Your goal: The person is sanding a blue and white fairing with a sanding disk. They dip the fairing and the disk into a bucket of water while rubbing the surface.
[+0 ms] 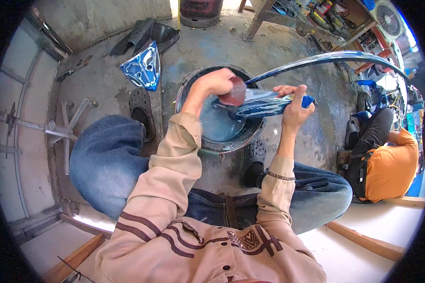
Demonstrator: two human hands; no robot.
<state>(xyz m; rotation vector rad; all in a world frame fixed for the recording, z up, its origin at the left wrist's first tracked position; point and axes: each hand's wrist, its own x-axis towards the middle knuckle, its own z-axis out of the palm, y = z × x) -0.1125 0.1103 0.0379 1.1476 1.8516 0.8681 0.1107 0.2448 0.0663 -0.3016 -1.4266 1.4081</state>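
My left hand [213, 85] is closed around a reddish-brown sanding sheet [235, 92], pressed to the near end of a blue-and-white painted plastic panel [264, 108]. The other end of the panel is gripped by my right hand [296, 109], thumb raised along its edge. Both hands are over a dark round tub [190, 80] of cloudy bluish water [219, 125]. A long, thin curved blue-and-white strip [326, 57] arches from behind the panel toward the upper right. Whether it joins the panel I cannot tell.
Another blue-and-white panel [144, 68] lies on the concrete floor beside black plastic parts [146, 37]. A metal stand [66, 125] is at left, a rusty cylinder [200, 12] at the back. Tools crowd a workbench [259, 21]. A person in an orange shirt [392, 165] crouches at right.
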